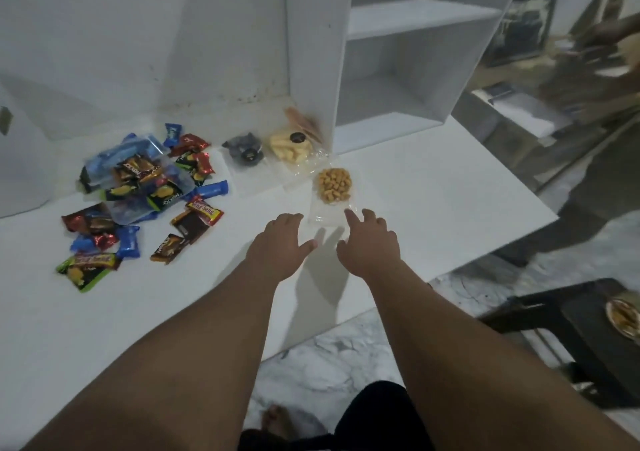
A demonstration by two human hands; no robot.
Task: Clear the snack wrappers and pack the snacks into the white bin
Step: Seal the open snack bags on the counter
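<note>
A clear bag of golden-brown snack pieces [334,187] lies on the white table [433,201]. My left hand [282,243] and my right hand [369,239] hover just short of its near edge, fingers spread, holding nothing. Behind it sit a clear bag of pale yellow sticks [291,147], a bag of dark snacks [244,151] and a bag of tan wafers [303,123]. To the left, a pile of colourful snack packets [145,180] spreads over a clear plastic bag, with several loose packets [100,243] nearer me. I cannot tell which object is the white bin.
A white open shelf unit [398,70] stands on the table at the back right. A white object [17,160] stands at the far left. The table's right edge drops to a marble floor [329,364]. A dark stool [588,333] stands at the right. Another person [595,70] moves, blurred, at the upper right.
</note>
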